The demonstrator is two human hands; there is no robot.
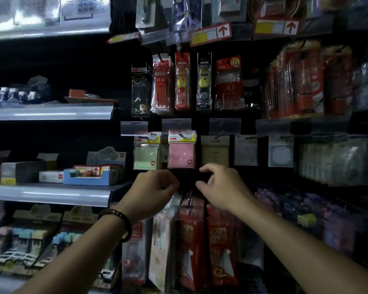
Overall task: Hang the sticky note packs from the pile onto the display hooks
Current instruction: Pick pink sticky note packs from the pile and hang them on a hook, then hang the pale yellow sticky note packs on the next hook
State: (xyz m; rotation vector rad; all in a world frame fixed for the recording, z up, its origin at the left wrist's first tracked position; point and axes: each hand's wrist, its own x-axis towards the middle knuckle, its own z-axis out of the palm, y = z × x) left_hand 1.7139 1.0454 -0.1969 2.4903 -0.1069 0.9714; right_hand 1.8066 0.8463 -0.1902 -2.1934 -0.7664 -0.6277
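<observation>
A pink sticky note pack (181, 152) hangs on a display hook in the middle of the dark pegboard. A green sticky note pack (146, 153) hangs on the hook to its left. My left hand (152, 190) is just below the packs with its fingers curled, and nothing shows in it. My right hand (219, 184) is below and to the right of the pink pack, fingers loosely bent, holding nothing. Neither hand touches a pack. No pile of packs is in view.
Pen packs (182, 81) hang on the row above; beige and white note pads (215, 150) hang to the right. Red packets (219, 247) hang below my hands. Grey shelves (49, 192) at left carry a blue box (91, 176) and small cartons.
</observation>
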